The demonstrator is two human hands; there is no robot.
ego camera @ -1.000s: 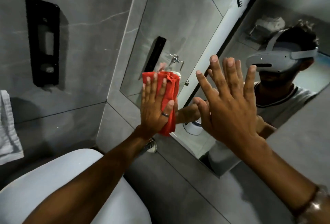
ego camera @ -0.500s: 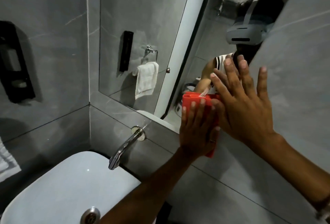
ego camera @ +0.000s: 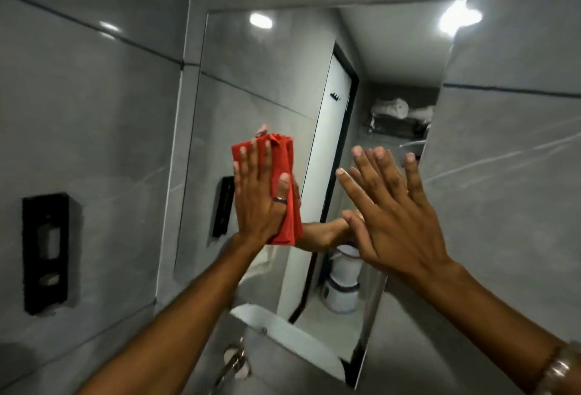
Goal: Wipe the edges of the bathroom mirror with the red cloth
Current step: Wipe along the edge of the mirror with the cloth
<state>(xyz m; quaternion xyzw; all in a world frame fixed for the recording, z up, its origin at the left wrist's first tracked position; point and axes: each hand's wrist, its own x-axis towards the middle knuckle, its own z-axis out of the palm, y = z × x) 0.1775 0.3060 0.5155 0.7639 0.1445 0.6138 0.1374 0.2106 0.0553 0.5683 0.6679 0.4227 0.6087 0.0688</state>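
Observation:
The bathroom mirror (ego camera: 270, 86) hangs on a grey tiled wall, frameless, its top edge high in the view. My left hand (ego camera: 259, 193) lies flat against the glass and presses a folded red cloth (ego camera: 284, 162) onto the mirror's middle-left part, a ring on the thumb. My right hand (ego camera: 390, 206) rests with fingers spread flat on the glass near the mirror's right edge, holding nothing. A bracelet sits on my right wrist.
A black wall-mounted dispenser (ego camera: 45, 253) is on the left wall. A chrome tap (ego camera: 234, 363) sticks out of the wall below the mirror. The mirror reflects a white door, a shelf with towels and a white bin.
The view has swung upward, so the mirror's top edge now shows. My left hand with the cloth has moved from the lower right edge up and left across the glass.

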